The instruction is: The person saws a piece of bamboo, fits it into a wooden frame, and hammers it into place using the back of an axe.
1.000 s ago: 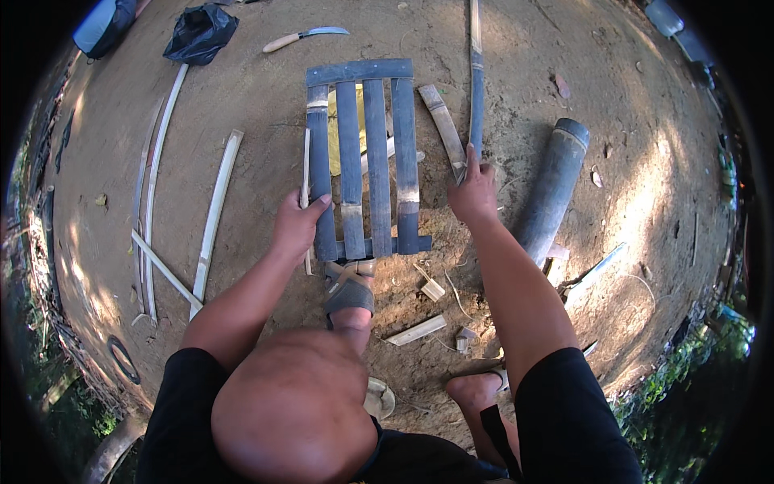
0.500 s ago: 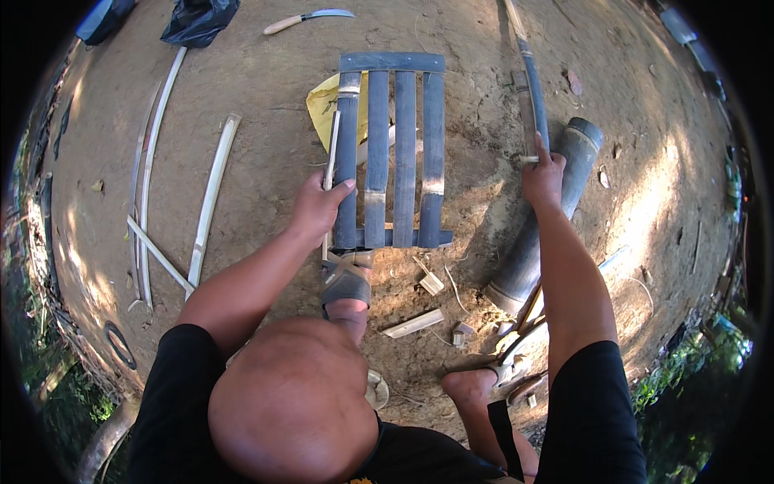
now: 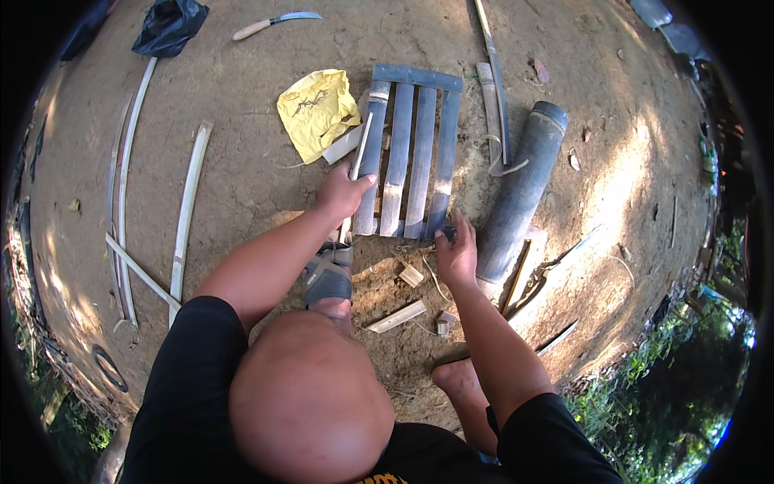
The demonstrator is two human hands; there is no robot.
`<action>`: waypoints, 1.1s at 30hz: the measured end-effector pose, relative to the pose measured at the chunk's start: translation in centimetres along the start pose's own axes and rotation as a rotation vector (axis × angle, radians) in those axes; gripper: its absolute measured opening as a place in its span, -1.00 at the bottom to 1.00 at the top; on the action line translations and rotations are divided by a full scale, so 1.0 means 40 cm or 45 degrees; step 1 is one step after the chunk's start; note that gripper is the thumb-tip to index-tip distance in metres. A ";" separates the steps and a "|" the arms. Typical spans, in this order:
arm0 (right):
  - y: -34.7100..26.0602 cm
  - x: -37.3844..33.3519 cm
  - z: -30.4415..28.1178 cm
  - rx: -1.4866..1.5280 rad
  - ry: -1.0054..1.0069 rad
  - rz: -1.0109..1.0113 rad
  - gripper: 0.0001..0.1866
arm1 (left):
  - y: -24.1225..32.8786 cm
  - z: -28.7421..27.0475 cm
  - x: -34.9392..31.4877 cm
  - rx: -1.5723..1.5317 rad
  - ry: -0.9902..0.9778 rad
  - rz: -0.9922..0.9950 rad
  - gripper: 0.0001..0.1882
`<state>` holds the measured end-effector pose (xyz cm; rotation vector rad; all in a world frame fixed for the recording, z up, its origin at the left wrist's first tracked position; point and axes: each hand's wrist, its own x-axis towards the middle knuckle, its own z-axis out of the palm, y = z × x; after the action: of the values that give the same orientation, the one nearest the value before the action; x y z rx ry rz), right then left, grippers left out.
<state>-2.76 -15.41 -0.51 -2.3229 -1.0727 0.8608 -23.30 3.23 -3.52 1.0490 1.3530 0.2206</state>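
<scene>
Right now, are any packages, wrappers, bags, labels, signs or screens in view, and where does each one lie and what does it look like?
Crumpled yellow paper wrapper: flat on the dirt, just left of the slatted bamboo panel; creased, irregular outline, bright yellow.
Black plastic bag: on the ground at the upper left, left of the wooden-handled knife; bunched up, glossy black.
No labels, signs or screens visible.
</scene>
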 end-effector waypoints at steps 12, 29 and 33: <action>-0.022 -0.026 0.038 -0.200 -0.225 0.065 -0.12 | 0.042 -0.013 -0.018 0.418 -0.122 -0.001 -0.63; -0.017 -0.020 0.013 -0.147 -0.115 0.073 -0.13 | 0.090 -0.014 -0.064 1.058 -0.235 0.511 -0.41; -0.031 -0.024 -0.005 0.098 -0.061 0.157 -0.16 | 0.059 -0.013 -0.111 1.147 -0.434 0.735 -0.38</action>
<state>-3.73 -15.46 0.73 -2.3342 -0.9068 0.9911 -23.97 1.79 1.30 2.1206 0.7866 -0.1726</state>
